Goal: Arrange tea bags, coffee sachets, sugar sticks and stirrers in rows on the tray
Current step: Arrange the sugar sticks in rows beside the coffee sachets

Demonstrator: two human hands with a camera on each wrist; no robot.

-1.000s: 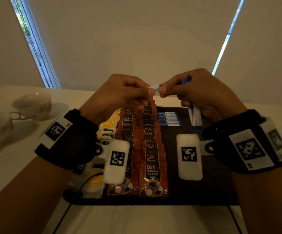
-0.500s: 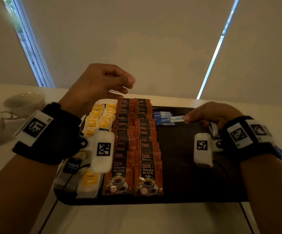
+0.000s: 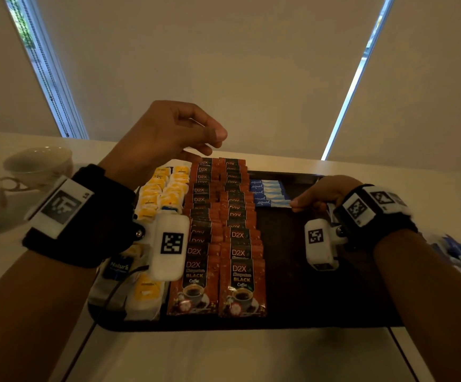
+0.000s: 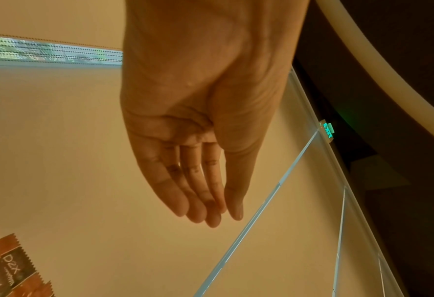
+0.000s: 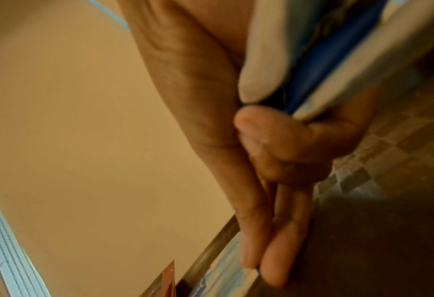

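Right hand (image 3: pixel 323 194) pinches end of thin blue paper sugar stick (image 3: pixel 272 203) on dark tray (image 3: pixel 306 299) beside brown coffee sachets (image 3: pixel 224 244) — light, floppy, best held by the ends — left hand (image 3: pixel 168 136) loosely open, empty.

The left hand (image 4: pixel 200 124) is seen empty — fingers (image 4: pixel 198 193) nearly straight, together — above coffee sachets (image 4: pixel 7 269) at the corner.

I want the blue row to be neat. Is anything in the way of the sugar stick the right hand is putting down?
Nothing visible. The right hand pinches the sugar stick at its end, right below the other blue sticks. The dark tray below it is bare, and the left hand hovers away, over the coffee packets.
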